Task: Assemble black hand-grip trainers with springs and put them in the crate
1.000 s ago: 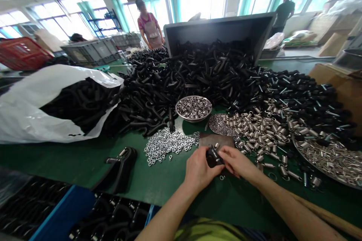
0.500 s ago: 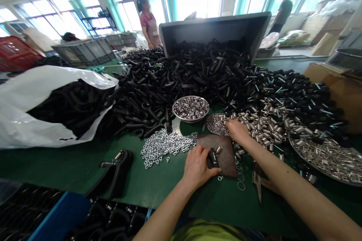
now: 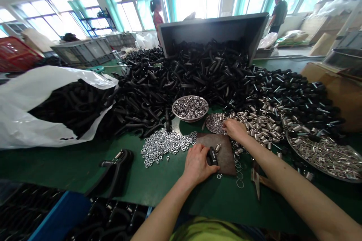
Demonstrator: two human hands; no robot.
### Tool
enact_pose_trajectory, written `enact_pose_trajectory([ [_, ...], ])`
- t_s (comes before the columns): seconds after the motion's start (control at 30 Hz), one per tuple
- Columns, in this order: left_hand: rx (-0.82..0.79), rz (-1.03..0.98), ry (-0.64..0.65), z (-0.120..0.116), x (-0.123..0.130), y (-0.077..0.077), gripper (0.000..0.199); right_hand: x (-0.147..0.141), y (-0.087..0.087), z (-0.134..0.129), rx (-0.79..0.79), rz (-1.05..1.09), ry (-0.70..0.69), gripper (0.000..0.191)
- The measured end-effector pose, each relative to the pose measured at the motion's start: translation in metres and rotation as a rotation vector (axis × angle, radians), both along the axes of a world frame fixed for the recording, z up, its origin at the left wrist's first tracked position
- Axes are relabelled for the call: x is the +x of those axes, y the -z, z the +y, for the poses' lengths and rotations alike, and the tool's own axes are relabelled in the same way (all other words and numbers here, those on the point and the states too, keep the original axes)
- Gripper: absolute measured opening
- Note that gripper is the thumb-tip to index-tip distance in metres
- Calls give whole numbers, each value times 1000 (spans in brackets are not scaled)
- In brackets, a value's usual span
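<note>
My left hand (image 3: 198, 162) is closed around a small black part (image 3: 212, 156) at the left side of a brown square pad (image 3: 226, 158). A spring (image 3: 217, 148) lies on the pad beside that part. My right hand (image 3: 235, 129) has its fingertips down at the right edge of a shallow dish of small metal pieces (image 3: 215, 123); what they pinch, if anything, is too small to make out. Loose nuts (image 3: 164, 145) are heaped left of the pad, and a single nut (image 3: 220, 176) sits just below my left thumb.
Behind the hands stands a bowl of metal parts (image 3: 190, 108), before a large pile of black handles (image 3: 198, 67). Springs (image 3: 263, 122) and a tray of pins (image 3: 325, 154) lie right. An assembled black piece (image 3: 114, 169) and a white bag (image 3: 17, 98) are left. Two people stand far back.
Both hands keep nearly the same places, with the right fingertips slightly shifted at the dish. In the background, one person has moved right and turned, and the other has shifted slightly left.
</note>
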State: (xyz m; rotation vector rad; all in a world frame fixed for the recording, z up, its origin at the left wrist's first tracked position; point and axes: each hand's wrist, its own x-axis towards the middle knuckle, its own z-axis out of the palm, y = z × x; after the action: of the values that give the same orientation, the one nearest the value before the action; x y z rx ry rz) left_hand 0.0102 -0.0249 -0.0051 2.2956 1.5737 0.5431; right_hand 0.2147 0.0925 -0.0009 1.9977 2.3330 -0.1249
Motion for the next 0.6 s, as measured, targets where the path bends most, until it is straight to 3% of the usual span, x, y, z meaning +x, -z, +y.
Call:
enact_pose_trajectory([
  [0.17,-5,-17,-11,-1,0,1,59,0,-3,-2,25,75,52,31],
  [0.3,10,-35,1,0,-1,4,58,2,-17,-11,79,218,53,19],
  [0.43,19,-55,-9,0,-1,4,58,-5,-28,-37,99,449,-38,17],
  [0.6,-8,-49,-20,0,0,2,60,-22,-23,-77,66,674,-151,20],
])
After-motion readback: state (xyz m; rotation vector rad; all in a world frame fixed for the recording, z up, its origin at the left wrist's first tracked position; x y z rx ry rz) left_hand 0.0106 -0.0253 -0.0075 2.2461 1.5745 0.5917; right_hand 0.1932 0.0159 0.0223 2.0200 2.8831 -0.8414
